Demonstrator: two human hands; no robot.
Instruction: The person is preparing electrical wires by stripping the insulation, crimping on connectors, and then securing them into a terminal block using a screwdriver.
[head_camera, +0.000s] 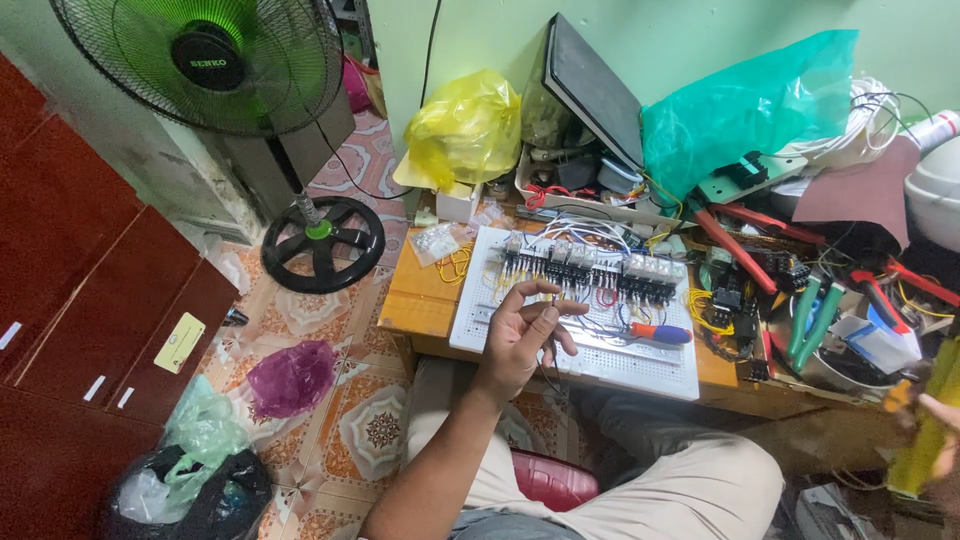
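My left hand (522, 335) is raised palm-up over the near left part of a white perforated panel (640, 372). Its thumb and fingers pinch a thin dark wire (548, 375) that hangs down toward my lap. The panel carries a row of black relays (600, 270) with yellow, red and white wiring. A screwdriver with a red and blue handle (655, 333) lies on the panel just right of this hand. My right hand (940, 412) is blurred at the far right edge, closed around a yellow-green strip (925, 450).
The panel rests on a low wooden table (420, 300) crowded with green-handled pliers (815, 320), red-handled cutters (735, 245), a yellow bag (462, 128) and a teal bag (745, 105). A standing fan (215, 65), a purple bag (290, 378) and a black bin bag (200, 495) occupy the tiled floor at left.
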